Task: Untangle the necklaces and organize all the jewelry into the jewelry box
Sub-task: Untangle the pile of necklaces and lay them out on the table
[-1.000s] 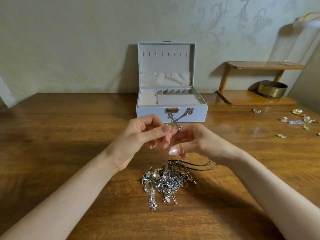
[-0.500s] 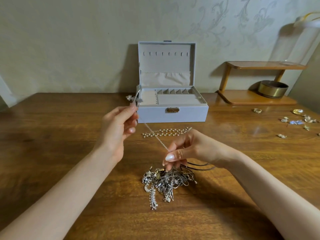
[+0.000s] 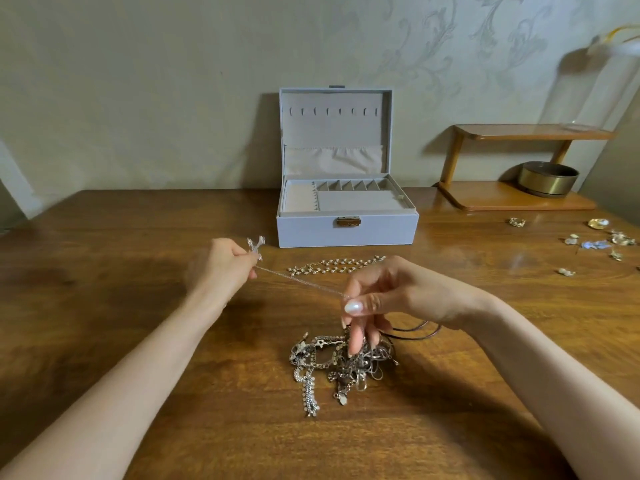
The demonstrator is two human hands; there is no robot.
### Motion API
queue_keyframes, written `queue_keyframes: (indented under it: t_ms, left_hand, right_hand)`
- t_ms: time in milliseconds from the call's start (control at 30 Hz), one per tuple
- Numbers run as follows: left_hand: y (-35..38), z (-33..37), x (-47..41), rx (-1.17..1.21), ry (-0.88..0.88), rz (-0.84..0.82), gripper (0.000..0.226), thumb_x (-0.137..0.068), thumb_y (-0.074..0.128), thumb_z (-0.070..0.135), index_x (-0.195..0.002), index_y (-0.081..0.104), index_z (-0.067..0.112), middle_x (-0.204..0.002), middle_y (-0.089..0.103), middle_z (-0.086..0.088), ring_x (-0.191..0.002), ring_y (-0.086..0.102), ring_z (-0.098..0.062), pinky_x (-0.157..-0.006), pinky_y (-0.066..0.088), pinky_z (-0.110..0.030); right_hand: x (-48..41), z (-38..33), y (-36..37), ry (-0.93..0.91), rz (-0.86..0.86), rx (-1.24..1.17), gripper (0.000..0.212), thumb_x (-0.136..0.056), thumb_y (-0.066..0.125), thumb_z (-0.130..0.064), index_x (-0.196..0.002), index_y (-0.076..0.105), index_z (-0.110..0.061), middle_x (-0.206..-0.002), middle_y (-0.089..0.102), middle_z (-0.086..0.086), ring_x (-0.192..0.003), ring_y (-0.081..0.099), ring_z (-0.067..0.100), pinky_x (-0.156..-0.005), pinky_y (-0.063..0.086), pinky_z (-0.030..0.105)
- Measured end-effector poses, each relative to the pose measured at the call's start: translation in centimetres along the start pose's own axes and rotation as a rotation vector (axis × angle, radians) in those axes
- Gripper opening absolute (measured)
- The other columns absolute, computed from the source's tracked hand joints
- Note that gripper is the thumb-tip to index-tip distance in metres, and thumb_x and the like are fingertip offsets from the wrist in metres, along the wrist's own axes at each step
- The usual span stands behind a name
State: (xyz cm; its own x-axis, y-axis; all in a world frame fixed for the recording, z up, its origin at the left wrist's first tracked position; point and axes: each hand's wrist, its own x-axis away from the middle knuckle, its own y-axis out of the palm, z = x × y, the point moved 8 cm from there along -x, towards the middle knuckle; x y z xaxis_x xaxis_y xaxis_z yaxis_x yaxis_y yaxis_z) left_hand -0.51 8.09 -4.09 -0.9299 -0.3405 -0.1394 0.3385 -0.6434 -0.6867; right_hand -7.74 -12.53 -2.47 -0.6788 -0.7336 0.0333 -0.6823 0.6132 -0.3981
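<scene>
Left hand: I see its fingers curled in, pinching the thin chain right at the cross pendant; the cross sticks up just above the knuckles.
Right hand: thumb and forefinger nip the other end of the same chain. The remaining fingers hang loosely down towards the tangle; I cannot tell whether they touch it.
Thin chain: stretched taut from my left hand down to my right, above the table.
Tangle of necklaces: a silvery heap directly under the right hand's fingertips, well apart from the left hand.
Dark cord: loops out from the heap, beneath the right wrist.
Beaded chain: lies flat just beyond the right hand, between it and the box.
Jewelry box: beyond both hands, lid up, compartments showing.
Small loose pieces: scattered far out past the right hand.
Wooden shelf: beyond those pieces, with a brass bowl on it.
</scene>
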Motion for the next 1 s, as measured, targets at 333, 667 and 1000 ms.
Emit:
queue_keyframes:
  t_ms: [333, 667, 1000]
  left_hand:
    - [0.8, -0.6, -0.5, -0.720, 0.055, -0.139, 0.028, -0.093, 0.047, 0.038, -0.096, 0.060, 0.013, -0.091, 0.064, -0.002, -0.084, 0.055, -0.022, -0.069, 0.038, -0.030]
    - [-0.1, 4.7, 3.4, -0.709, 0.385, -0.046, 0.033, -0.090, 0.052, 0.050, -0.096, 0.051, 0.018, -0.080, 0.052, 0.007, -0.080, 0.057, -0.015, -0.068, 0.036, -0.024]
    - [6.1, 6.4, 10.0, -0.134, 0.530, -0.893, 0.029, -0.074, 0.072, 0.048, -0.092, 0.062, 0.027, -0.091, 0.067, 0.011, -0.082, 0.061, -0.002, -0.080, 0.049, -0.025]
  right_hand:
    - [0.2, 0.2, -0.3, 0.039, 0.012, 0.033, 0.021, -0.084, 0.066, -0.026, -0.072, 0.069, -0.010, -0.075, 0.071, 0.005, -0.055, 0.053, 0.017, -0.048, 0.038, 0.020]
    - [-0.6, 0.7, -0.8, 0.029, 0.197, 0.071, 0.019, -0.088, 0.062, -0.023, -0.080, 0.060, -0.005, -0.060, 0.066, 0.009, -0.046, 0.062, 0.024, -0.044, 0.051, 0.027]
    - [-1.0, 1.7, -2.2, 0.031, 0.345, 0.025, 0.023, -0.095, 0.051, -0.024, -0.082, 0.048, -0.004, -0.062, 0.067, 0.021, -0.042, 0.060, 0.023, -0.037, 0.040, 0.022]
